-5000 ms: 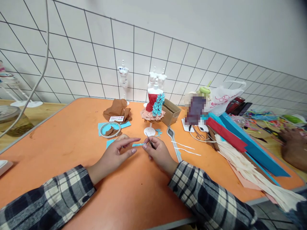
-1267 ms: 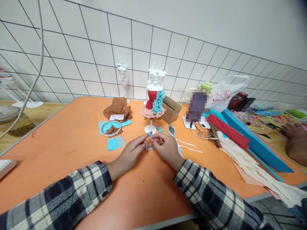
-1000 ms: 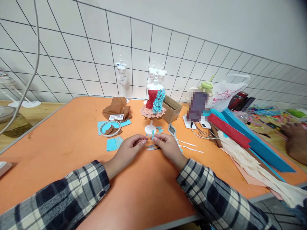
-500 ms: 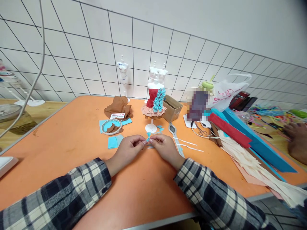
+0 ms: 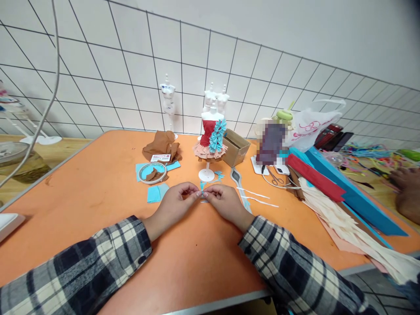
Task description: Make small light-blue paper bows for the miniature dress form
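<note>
My left hand and my right hand meet over the orange table, fingertips pinched together on a small folded piece of blue paper. Small snips lie on the table just under the fingertips, mostly hidden. Right behind the hands stands a small white mannequin in a red top with a blue ruffle and a peach skirt, on a round white base.
Blue paper squares, a tape ring and brown crumpled paper lie left of the mannequin. A cardboard box, scissors, white strips and rolls of red, blue and cream paper lie right. Another person's hand is far right.
Five seconds ago my right hand held the snips against a blue strip; they now lie on the table. Both hands have closed in and pinch the folded blue piece.
</note>
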`<state>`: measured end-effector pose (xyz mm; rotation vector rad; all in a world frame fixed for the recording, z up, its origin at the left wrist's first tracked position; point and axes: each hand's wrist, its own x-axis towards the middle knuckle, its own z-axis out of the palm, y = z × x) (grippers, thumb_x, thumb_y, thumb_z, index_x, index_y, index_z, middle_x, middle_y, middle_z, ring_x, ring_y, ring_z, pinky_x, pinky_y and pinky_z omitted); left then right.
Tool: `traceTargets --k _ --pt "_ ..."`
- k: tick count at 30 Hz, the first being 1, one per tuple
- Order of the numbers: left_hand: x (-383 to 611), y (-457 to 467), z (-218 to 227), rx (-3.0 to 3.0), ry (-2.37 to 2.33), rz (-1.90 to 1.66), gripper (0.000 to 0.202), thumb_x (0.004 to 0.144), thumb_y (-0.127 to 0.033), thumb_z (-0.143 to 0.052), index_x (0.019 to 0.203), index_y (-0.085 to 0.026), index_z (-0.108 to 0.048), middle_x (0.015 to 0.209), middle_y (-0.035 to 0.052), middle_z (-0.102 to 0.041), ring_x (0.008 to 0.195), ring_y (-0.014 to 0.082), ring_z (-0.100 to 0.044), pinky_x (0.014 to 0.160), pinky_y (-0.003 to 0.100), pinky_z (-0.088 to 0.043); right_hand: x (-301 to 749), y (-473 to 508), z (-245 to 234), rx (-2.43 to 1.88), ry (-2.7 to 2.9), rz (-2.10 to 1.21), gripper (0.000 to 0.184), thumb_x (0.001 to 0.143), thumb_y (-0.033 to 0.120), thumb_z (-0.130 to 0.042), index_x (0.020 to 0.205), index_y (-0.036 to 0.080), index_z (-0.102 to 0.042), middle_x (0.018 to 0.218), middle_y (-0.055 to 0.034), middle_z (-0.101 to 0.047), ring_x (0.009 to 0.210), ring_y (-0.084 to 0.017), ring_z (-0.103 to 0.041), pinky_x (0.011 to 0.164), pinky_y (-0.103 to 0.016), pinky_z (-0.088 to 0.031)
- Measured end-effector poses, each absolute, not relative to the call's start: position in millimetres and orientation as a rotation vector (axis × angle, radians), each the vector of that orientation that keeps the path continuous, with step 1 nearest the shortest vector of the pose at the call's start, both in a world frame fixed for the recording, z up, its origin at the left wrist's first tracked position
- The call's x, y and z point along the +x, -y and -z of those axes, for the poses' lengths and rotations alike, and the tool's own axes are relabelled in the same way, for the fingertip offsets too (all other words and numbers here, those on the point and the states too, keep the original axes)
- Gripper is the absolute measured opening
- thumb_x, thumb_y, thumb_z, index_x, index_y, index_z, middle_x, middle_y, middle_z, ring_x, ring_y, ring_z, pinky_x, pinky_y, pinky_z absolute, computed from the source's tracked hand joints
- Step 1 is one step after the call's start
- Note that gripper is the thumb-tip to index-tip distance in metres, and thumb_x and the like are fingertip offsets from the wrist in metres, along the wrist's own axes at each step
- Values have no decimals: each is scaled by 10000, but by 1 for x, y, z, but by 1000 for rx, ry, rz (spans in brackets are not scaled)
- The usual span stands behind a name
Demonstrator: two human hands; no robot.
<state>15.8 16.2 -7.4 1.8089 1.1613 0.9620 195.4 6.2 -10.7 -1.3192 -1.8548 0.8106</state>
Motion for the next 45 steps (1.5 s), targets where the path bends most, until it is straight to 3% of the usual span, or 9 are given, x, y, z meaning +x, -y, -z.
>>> traceTargets --k 7,11,18,30,34,36,40,42,45 --pt "11 -19 10 1766 -1148 -924 309 815 -458 -603 807 -161 -692 771 33 -706 722 176 -614 665 262 -482 200 -6 8 -1313 1876 -740 195 885 247 -517 884 198 -706 860 -24 -704 807 -153 -611 707 -253 -442" --pt "13 -17 10 1776 -1127 -925 302 803 -451 -611 808 -162 -697 807 50 -729 755 196 -642 705 285 -507 198 -5 7 -1307 1720 -787 256 873 297 -536 1056 191 -681 978 -53 -701 788 -152 -622 704 -271 -475" --pt "14 -13 4 1832 -1163 -946 321 820 -471 -589 853 -172 -704 902 74 -730 862 224 -653 784 315 -501 195 -6 8 -1281 1434 -1173 180 786 331 -610 862 175 -660 649 6 -612 493 -97 -521 454 -216 -436" --pt "13 -16 4 1581 -1162 -988 308 741 -448 -686 764 -142 -677 753 44 -697 719 176 -617 699 275 -480 190 -1 4 -1243 1352 -1290 262 726 400 -688 799 169 -590 698 11 -620 439 -70 -541 423 -204 -468" --pt "11 -17 5 1546 -1057 -991 393 797 -487 -630 999 -155 -689 996 79 -718 891 215 -637 779 296 -495 192 -4 9 -1216 1359 -1279 269 742 412 -679 815 169 -590 682 18 -608 438 -71 -540 420 -198 -450" --pt "11 -17 5 1557 -1014 -951 437 813 -505 -605 1089 -172 -670 1092 78 -703 966 230 -628 807 299 -490 193 -5 11 -1181 1347 -1271 275 752 426 -671 830 175 -591 669 22 -602 458 -80 -550 438 -207 -458" --pt "13 -17 9 1659 -1089 -803 382 779 -520 -625 840 -148 -686 828 41 -710 788 195 -621 698 261 -460 193 -4 11 -1158 1357 -1251 229 775 400 -639 820 188 -564 679 18 -600 548 -106 -576 528 -241 -495" --pt "14 -17 10 1672 -1124 -798 367 776 -512 -619 778 -147 -653 751 20 -674 705 166 -590 632 242 -433 193 -2 9 -1164 1414 -1158 190 763 326 -636 885 199 -562 830 -13 -633 710 -137 -612 609 -257 -510" --pt "16 -15 12 1731 -1144 -776 346 772 -492 -610 741 -148 -630 705 8 -641 664 151 -559 606 237 -414 193 0 5 -1156 1591 -958 358 732 229 -645 1081 230 -567 1130 -47 -615 974 -179 -584 734 -286 -505"
